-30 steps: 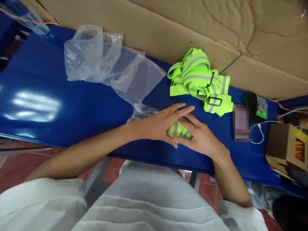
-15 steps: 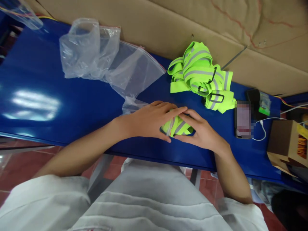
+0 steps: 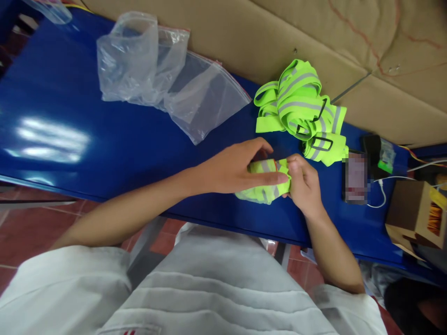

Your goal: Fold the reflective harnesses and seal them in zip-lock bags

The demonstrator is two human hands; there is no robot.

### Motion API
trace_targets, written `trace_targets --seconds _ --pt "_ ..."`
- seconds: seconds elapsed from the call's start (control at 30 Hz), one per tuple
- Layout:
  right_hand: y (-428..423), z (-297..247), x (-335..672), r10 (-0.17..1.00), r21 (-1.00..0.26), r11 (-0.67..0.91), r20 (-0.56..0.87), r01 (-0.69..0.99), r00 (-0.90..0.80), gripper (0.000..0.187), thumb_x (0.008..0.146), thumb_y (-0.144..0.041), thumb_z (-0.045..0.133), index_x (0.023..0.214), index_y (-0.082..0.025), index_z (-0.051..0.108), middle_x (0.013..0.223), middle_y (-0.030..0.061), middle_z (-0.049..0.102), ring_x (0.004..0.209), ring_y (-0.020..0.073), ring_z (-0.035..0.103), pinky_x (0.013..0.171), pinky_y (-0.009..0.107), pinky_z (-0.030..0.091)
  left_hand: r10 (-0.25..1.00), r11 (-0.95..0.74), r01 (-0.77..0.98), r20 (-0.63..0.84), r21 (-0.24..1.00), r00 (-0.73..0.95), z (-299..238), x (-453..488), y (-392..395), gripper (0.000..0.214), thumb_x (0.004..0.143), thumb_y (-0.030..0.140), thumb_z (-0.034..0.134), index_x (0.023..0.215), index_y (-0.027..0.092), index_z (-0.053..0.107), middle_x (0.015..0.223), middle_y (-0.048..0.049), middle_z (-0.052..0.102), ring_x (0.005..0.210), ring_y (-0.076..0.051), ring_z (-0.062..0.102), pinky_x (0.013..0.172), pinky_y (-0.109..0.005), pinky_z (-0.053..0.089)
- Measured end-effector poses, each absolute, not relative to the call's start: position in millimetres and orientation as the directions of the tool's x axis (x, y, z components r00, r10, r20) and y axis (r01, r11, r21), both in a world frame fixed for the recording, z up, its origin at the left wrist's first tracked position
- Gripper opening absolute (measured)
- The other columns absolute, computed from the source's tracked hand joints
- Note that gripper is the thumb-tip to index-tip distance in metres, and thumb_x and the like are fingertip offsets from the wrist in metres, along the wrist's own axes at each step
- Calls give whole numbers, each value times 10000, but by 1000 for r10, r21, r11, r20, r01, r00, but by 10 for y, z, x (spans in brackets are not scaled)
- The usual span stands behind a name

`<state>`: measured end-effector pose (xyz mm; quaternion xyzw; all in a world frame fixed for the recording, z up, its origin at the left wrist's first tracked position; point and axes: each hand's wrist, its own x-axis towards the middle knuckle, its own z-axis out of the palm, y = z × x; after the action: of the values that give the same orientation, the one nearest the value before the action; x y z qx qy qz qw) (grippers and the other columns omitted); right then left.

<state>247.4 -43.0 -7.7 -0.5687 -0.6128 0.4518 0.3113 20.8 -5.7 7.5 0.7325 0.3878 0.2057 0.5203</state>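
Observation:
In the head view, a folded bundle of neon-yellow reflective strap (image 3: 264,192) with grey stripes is between my hands, just over the blue table. Clear plastic seems to cover its lower left part, and a short red-orange line shows on its top. My left hand (image 3: 234,168) wraps it from the left, thumb laid across the front and fingers curled behind. The right end of the bundle is pinched by my right hand (image 3: 303,182), its thumb on top. Beyond them lies a loose heap of the same reflective straps (image 3: 300,102) with black buckles.
Clear zip bags (image 3: 139,65) lie on the blue table (image 3: 139,139) at the back left. To the right are a phone (image 3: 355,177), a white cable (image 3: 381,190) and an open cardboard box (image 3: 407,204). A brown cardboard wall (image 3: 230,42) runs along the far edge.
My right hand has gone from spread fingers to a pinch on the bundle's right end. The bundle has turned and shows more of itself. The left thumb has moved across its front.

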Motion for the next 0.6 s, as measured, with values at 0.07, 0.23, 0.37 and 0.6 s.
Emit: trace_targets --seconds 0.07,0.23,0.37,0.6 --pt "-393 -99 2460 978 -922 -135 -182 362 -99 472 985 -710 517 875 -251 544 555 -54 512 358 116 485 321 261 315 732 -153 440 -197 885 652 143 153 -39 713 811 736 713 1282 206 645 1139 -63 749 1003 -247 712 829 -302 492" --pt "-370 -98 2503 984 -936 -108 -149 334 -101 370 997 -611 584 1140 -270 594 772 -25 627 406 108 546 338 269 403 728 -67 434 -254 898 637 105 126 15 703 778 673 783 1286 209 642 1127 -52 758 980 -245 711 768 -281 481" --pt "-411 -61 2560 979 -918 0 -80 396 -185 329 997 -545 622 1177 -273 580 894 -4 646 456 99 549 405 281 453 722 75 265 -235 961 651 -15 220 16 610 743 594 844 1164 180 689 1057 -46 757 927 -227 698 731 -280 500" --pt "-465 -98 2488 954 -645 299 216 703 -207 195 1029 -401 596 995 -239 494 741 -35 568 561 115 506 551 274 409 770 71 214 -190 974 610 -112 307 -39 550 748 569 854 1069 157 682 973 -27 717 863 -192 656 716 -269 467"
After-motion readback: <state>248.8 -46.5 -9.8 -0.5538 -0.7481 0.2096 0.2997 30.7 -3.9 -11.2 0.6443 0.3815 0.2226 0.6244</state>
